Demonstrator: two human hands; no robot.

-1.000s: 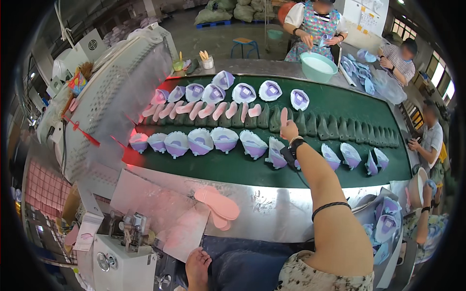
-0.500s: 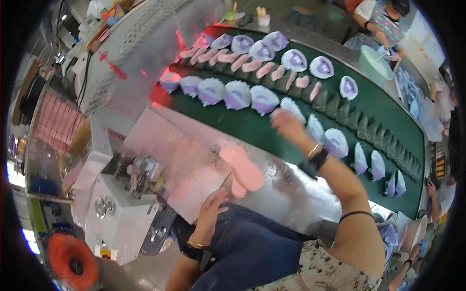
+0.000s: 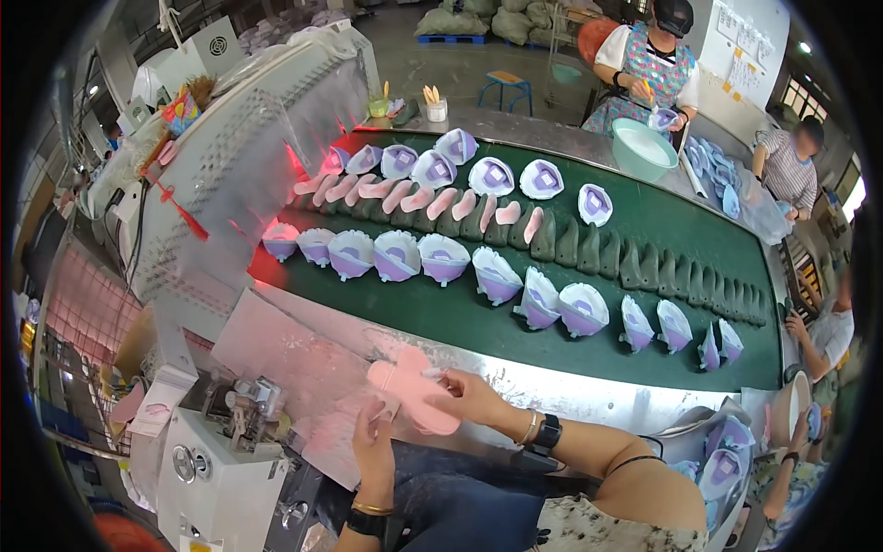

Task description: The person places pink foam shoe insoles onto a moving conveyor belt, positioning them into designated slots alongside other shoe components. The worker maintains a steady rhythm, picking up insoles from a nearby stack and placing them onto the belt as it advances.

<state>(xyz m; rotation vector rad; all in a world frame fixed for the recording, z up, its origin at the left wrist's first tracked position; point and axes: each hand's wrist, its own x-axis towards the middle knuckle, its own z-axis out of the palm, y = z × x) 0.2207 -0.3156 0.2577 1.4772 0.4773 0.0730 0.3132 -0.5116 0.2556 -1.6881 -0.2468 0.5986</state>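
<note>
Both hands (image 3: 460,396) pinching pink insoles (image 3: 411,391) in fingers over the tabletop (image 3: 570,391) — likely light, floppy — best gripped at edges.

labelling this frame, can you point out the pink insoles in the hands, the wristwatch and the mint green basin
pink insoles (image 3: 416,397), head view, middle of the crossed pair
wristwatch (image 3: 548,432), head view, black band on the right wrist
mint green basin (image 3: 644,150), head view, near rim
</note>
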